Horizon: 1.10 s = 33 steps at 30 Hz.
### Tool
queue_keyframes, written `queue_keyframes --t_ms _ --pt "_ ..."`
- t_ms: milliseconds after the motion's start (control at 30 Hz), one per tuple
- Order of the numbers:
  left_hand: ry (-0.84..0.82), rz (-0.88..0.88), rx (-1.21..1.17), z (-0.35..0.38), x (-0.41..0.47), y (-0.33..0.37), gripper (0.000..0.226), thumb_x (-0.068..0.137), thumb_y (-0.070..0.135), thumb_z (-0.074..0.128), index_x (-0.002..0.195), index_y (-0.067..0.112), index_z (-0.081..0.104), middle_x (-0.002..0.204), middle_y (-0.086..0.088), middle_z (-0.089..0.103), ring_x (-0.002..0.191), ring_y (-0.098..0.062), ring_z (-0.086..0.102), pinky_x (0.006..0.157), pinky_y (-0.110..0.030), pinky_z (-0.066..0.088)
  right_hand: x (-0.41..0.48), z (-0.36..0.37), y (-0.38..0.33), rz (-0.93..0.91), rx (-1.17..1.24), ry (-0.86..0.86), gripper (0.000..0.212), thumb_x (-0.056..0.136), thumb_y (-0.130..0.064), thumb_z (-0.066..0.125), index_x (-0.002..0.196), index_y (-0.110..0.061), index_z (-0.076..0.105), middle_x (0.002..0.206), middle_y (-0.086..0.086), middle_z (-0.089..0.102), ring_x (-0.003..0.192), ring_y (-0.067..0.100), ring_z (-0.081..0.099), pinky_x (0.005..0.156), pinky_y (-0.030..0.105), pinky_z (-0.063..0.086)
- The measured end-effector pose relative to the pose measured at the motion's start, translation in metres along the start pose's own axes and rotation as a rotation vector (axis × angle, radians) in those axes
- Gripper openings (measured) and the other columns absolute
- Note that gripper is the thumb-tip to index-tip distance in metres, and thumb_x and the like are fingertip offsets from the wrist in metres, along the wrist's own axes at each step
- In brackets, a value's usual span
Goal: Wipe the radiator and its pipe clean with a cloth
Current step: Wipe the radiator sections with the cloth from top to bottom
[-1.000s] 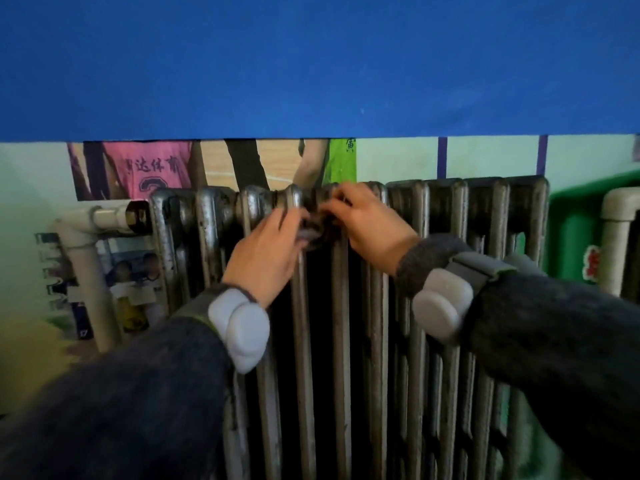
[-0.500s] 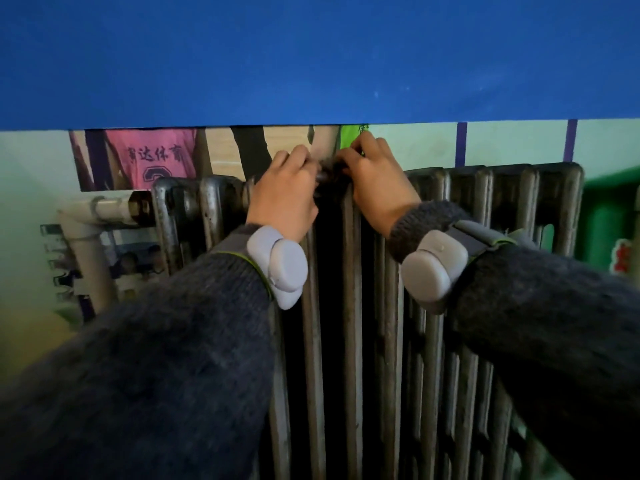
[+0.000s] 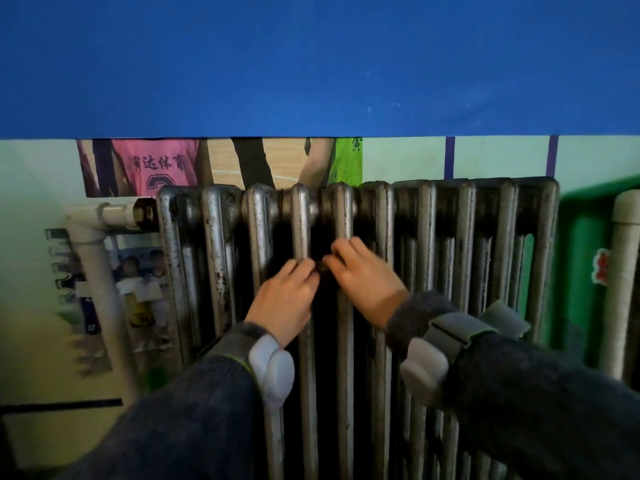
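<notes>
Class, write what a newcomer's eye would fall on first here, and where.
The broad blue band fills the top of the view. Below it, the dark radiator stands at centre, and the left hand and right hand meet at its middle columns, pinching a dark cloth. A white pipe joins its left end.

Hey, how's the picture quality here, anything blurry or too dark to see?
Head view: dim; the radiator gaps go black, so the cloth between the left hand and right hand barely shows. At its left edge the posters are smeared.
</notes>
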<state>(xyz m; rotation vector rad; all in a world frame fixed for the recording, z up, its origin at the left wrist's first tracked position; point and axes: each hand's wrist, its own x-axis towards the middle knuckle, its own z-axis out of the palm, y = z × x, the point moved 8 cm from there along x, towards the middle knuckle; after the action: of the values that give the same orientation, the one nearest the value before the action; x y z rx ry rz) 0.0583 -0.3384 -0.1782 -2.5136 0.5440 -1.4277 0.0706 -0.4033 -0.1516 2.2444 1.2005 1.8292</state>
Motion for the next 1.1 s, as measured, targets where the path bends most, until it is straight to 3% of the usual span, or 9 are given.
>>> queue_keyframes --t_ms 167,300,367,467,600,700,800,900,1100 --pt "-0.203 0.106 0.052 -0.002 -0.012 0.013 0.041 0.033 0.005 0.087 0.068 0.009 0.067 0.074 -0.005 0.064 0.061 -0.019 0.063 0.03 -0.018 0.037 -0.015 0.009 -0.011 -0.079 0.044 -0.192 0.033 0.072 -0.016 0.036 0.067 -0.01 0.069 0.074 0.005 0.063 0.075 0.018 0.048 0.047 0.023 0.047" --pt "-0.259 0.212 0.135 -0.015 -0.007 0.009 0.055 0.018 0.004 0.089 0.068 0.009 0.066 0.071 -0.006 0.063 0.053 -0.017 0.061 0.027 -0.016 0.028 -0.01 0.004 -0.012 -0.163 0.102 -0.298 0.017 0.058 -0.006 0.076 0.073 -0.006 0.069 0.074 0.01 0.063 0.062 0.023 0.063 0.049 0.024 0.05" --pt "-0.273 0.256 0.155 -0.023 -0.006 0.003 0.055 0.022 0.005 0.09 0.07 0.009 0.064 0.07 -0.005 0.06 0.052 -0.017 0.058 0.028 -0.017 0.028 -0.005 -0.001 -0.011 -0.185 0.088 -0.328 0.011 0.064 -0.003 0.064 0.075 -0.005 0.068 0.073 0.011 0.062 0.06 0.025 0.062 0.049 0.026 0.051" --pt "-0.188 0.288 0.148 -0.037 -0.001 -0.008 0.054 0.04 0.009 0.091 0.077 0.011 0.052 0.068 -0.004 0.055 0.05 -0.017 0.056 0.031 -0.019 0.033 0.009 -0.01 -0.011 -0.219 0.03 -0.291 0.04 0.067 -0.012 0.03 0.074 -0.011 0.07 0.072 0.005 0.062 0.057 0.02 0.062 0.051 0.022 0.047" --pt "0.001 0.322 0.204 -0.064 0.009 -0.018 0.032 0.064 0.015 0.075 0.08 0.011 0.049 0.068 -0.005 0.056 0.054 -0.021 0.058 0.041 -0.021 0.041 0.032 -0.022 -0.011 -0.217 -0.051 -0.272 0.022 0.063 -0.017 0.055 0.078 -0.01 0.069 0.076 0.008 0.064 0.061 0.023 0.063 0.064 0.027 0.041" --pt "0.01 0.236 0.279 -0.078 0.021 -0.036 0.032 0.052 0.009 0.085 0.073 0.006 0.062 0.072 -0.009 0.06 0.059 -0.024 0.061 0.046 -0.024 0.046 0.054 -0.02 -0.007 -0.159 -0.025 -0.309 0.043 0.036 -0.013 0.078 0.077 -0.009 0.069 0.076 0.009 0.065 0.061 0.024 0.063 0.057 0.022 0.049" --pt "-0.013 0.08 0.293 -0.089 0.035 -0.063 0.038 0.048 0.0 0.087 0.078 0.002 0.064 0.079 -0.012 0.063 0.066 -0.026 0.064 0.049 -0.027 0.051 0.084 -0.04 -0.006 -0.111 -0.032 -0.21 0.027 0.057 -0.008 0.057 0.082 -0.005 0.067 0.079 0.012 0.062 0.067 0.026 0.064 0.058 0.025 0.048" --pt "-0.017 -0.132 0.186 -0.101 0.051 -0.091 0.025 0.077 -0.003 0.067 0.1 0.002 0.058 0.099 -0.014 0.058 0.092 -0.031 0.06 0.068 -0.038 0.053 0.113 -0.045 -0.001 -0.061 -0.007 -0.214 0.03 0.084 0.001 0.044 0.112 0.001 0.056 0.111 0.018 0.052 0.104 0.033 0.053 0.082 0.039 0.041" --pt "-0.243 -0.392 0.002 -0.074 0.084 -0.119 0.039 0.093 0.002 0.047 0.128 0.017 0.052 0.121 -0.014 0.06 0.113 -0.03 0.053 0.089 -0.034 0.042 0.135 -0.003 0.021 0.276 0.142 -0.561 0.031 0.092 -0.01 0.044 0.121 -0.004 0.054 0.127 0.016 0.052 0.119 0.03 0.048 0.091 0.035 0.042"
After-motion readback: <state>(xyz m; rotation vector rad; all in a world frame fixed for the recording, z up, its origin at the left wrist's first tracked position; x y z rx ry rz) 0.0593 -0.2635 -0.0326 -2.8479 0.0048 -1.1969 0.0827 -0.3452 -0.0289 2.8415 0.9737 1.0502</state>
